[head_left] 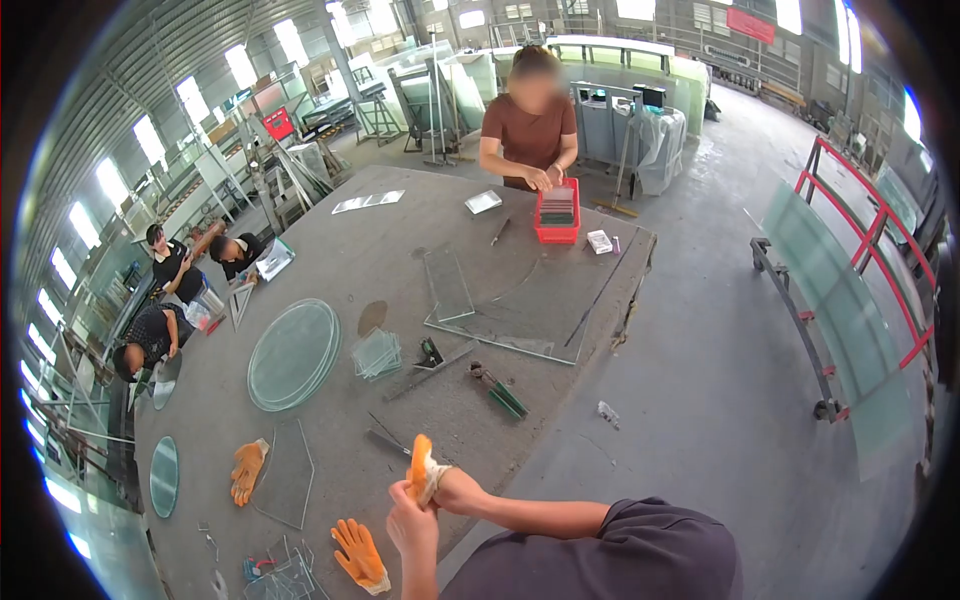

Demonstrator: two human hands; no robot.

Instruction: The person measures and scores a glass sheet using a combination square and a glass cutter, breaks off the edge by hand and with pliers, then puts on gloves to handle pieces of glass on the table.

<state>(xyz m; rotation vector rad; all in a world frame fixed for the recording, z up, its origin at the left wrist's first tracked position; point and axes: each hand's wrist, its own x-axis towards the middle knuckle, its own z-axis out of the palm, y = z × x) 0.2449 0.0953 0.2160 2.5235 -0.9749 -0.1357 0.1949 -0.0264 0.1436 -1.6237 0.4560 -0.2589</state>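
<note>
My right hand [452, 488] is partly inside an orange work glove [421, 460] with a whitish cuff. The glove points up and hides the fingers. My left hand [411, 518] is closed on the lower part of the glove, beside my right hand. On the table below them lies a second orange glove [360, 555], palm side showing. Another orange glove [248, 472] rests farther left, against a clear glass pane [287, 475] with angled corners. Just beyond my hands is a dark flat strip [388, 442].
The grey table [480, 420] holds round glass discs [293, 355], small square panes [377, 355], a tool with green jaws [498, 390] and a large sheet [530, 320]. Across it, a person [530, 130] handles a red basket [557, 215]. Others work at left; a glass rack [850, 290] stands right.
</note>
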